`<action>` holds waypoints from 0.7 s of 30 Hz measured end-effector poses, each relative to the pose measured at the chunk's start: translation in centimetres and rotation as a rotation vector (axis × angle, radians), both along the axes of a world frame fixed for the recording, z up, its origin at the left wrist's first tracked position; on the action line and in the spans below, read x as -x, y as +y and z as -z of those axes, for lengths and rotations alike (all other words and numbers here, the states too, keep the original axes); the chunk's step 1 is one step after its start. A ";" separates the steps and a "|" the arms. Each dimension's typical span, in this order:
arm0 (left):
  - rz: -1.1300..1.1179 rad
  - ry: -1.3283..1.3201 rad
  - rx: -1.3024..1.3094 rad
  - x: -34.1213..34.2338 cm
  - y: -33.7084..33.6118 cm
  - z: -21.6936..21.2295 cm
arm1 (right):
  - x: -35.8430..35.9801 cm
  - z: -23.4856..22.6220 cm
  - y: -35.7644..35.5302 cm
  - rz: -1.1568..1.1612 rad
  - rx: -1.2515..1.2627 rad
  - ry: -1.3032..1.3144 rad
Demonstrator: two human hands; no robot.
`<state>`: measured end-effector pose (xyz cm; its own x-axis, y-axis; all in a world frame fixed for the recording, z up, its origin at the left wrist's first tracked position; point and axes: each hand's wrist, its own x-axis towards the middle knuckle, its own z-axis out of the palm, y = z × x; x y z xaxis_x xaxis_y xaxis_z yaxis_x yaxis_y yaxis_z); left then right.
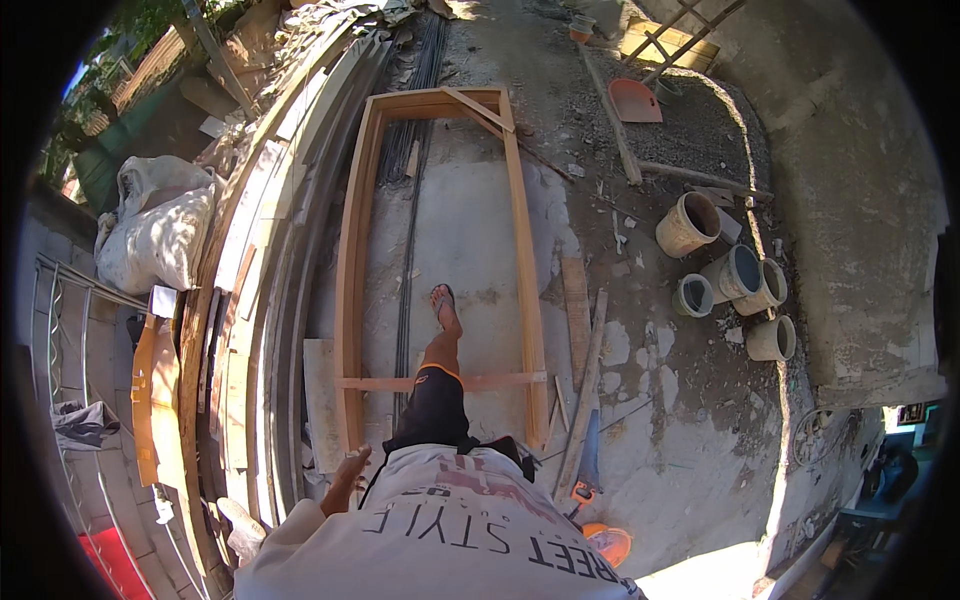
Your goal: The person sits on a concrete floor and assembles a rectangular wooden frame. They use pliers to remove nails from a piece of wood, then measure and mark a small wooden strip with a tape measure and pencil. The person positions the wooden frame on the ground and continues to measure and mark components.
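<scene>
Wooden frame (525, 250) beyond dark-lettered shirt (425, 535)

The frame's right side is bounded by a rough cement wall (855, 200), its lower left by a grey block wall (108, 348). The patchy concrete floor (690, 465) is lit by sunlight (700, 575) at lower right; foliage (118, 40) is seen at upper left.

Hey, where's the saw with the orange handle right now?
In the head view, the saw is low and right of centre, just right of the narrow loose plank and just above the round orange object.
</scene>
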<state>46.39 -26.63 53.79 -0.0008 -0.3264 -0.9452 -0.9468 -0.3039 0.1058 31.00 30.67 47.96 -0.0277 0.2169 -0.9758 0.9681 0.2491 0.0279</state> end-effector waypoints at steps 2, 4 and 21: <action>0.059 -0.048 -0.027 2.2 -2.9 2.9 | 5.4 -0.2 -3.4 0.000 -0.022 0.030; 0.081 -0.058 -0.027 9.0 -10.2 7.7 | 12.6 0.1 -8.8 0.037 -0.024 0.105; -0.018 0.423 0.149 48.9 -39.2 1.7 | 52.1 -4.9 -38.0 -0.136 -0.004 0.495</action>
